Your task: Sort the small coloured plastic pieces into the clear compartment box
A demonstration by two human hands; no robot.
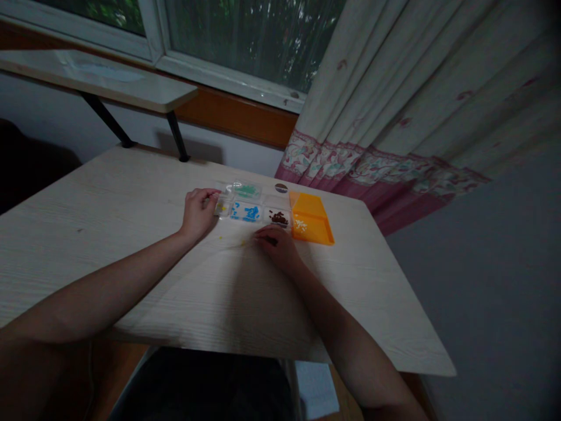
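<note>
My left hand [200, 211] has its thumb and index finger pinched together at the left edge of a small clear box with yellow pieces [223, 207]. What lies between those fingertips is too small to make out. Just in front of a clear box of dark brown pieces [278, 217], my right hand [277, 244] is closed in a pinch, its held item too fine to tell. Left of its fingertips, a few tiny yellow bits [243, 242] lie on the table. Between the hands stands a clear box of blue pieces [246, 211], with green pieces [245, 190] in a box behind it.
An orange tray [325, 233] with small white pieces sits right of the boxes. Behind them lies a round brown item [281, 188]. A raised shelf [131, 88] on black legs stands at the table's back left. A curtain [350, 128] hangs beyond the back right edge.
</note>
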